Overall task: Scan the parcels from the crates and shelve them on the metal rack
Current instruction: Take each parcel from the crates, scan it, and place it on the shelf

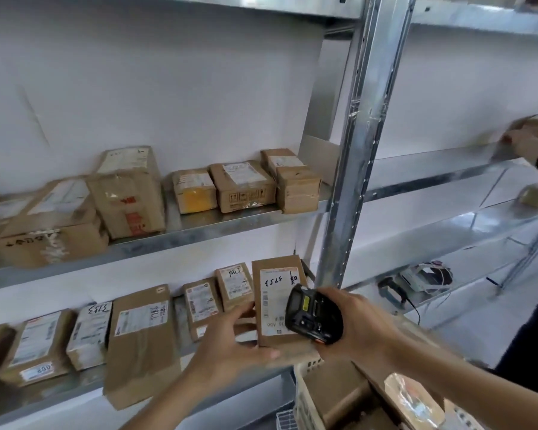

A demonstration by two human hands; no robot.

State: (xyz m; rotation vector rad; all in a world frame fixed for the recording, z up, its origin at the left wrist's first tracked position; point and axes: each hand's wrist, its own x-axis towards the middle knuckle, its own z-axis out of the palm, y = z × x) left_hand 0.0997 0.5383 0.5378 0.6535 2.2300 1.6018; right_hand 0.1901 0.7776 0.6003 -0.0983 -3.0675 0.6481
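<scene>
left hand [230, 346]: fingers curled round the left edge and underside of the parcel [274, 302], thumb along its lower edge. Firm hold.
right hand [351, 324]: wrapped round the handheld scanner [313, 315], black body with an orange patch low down; scanner head points left at the parcel's label.
parcel: brown carton, white label face up with handwritten digits, held between both hands just above the front edge of the lower shelf [75, 386]. Whether it touches the shelf, can't tell.
left of the grip: row of labelled cartons on the same shelf, nearest one just beside the left fingers.
above the grip: upper shelf [199, 228] with more taped cartons.
right of the grip: rack upright [354, 150], rising just behind the scanner.
below the grip: crate [305, 395], pale perforated wall, cartons inside.
far right: another person's hand [525, 141] on a carton, blurred.
</scene>
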